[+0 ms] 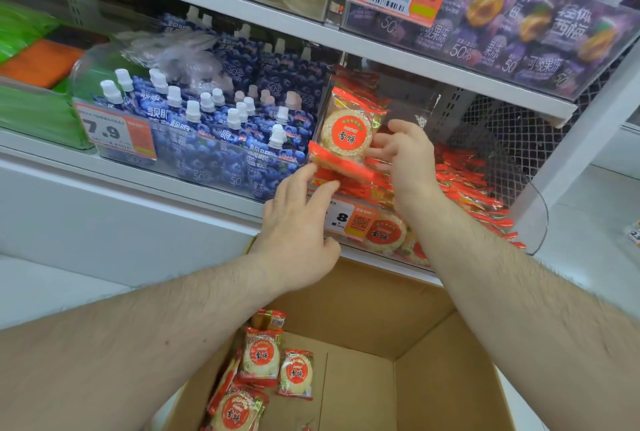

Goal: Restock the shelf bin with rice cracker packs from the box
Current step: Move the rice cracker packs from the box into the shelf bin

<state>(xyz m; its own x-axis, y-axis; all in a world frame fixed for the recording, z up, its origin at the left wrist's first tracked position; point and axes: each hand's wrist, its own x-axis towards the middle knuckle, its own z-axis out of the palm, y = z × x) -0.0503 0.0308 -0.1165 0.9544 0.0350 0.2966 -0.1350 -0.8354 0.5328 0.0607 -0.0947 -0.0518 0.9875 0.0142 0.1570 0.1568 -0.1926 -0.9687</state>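
We're reaching both bare arms up to the clear plastic shelf bin (535, 202) on the mid shelf, w/ the open brown cardboard box (398, 309) sitting below us.

Our right hand (408, 157) is pinching the right edge of an upright red-and-clear rice cracker pack (348, 129), round pale cracker w/ a red circle label facing us, at the bin's left end. Thumb and fingers are curling round that edge, so it's grasping the pack.

Our left hand (298, 233) is lying w/ fingers straight and spread, tips touching the red bottom seam of the cracker packs at the bin's front-left corner, just under the upright pack. It's pressing, not clenching.

More red-edged cracker packs (464, 185) are stacking on edge across the bin to the right, behind our right wrist. An orange-and-white price tag (349, 221) is hanging on the bin front, partly hidden by our left hand; one more pack is showing thru the clear front beside it.

In the box, a few loose rice cracker packs (263, 358) are lying at the left side, approx. four or five visible; rest of the box floor is bare cardboard.

Left of the bin, blue blueberry jelly pouches w/ white caps (214, 126) are filling the next bin, w/ a 7.9 price tag (114, 133) on its front. Above, purple plum jelly pouches (512, 32) are filling the upper shelf.
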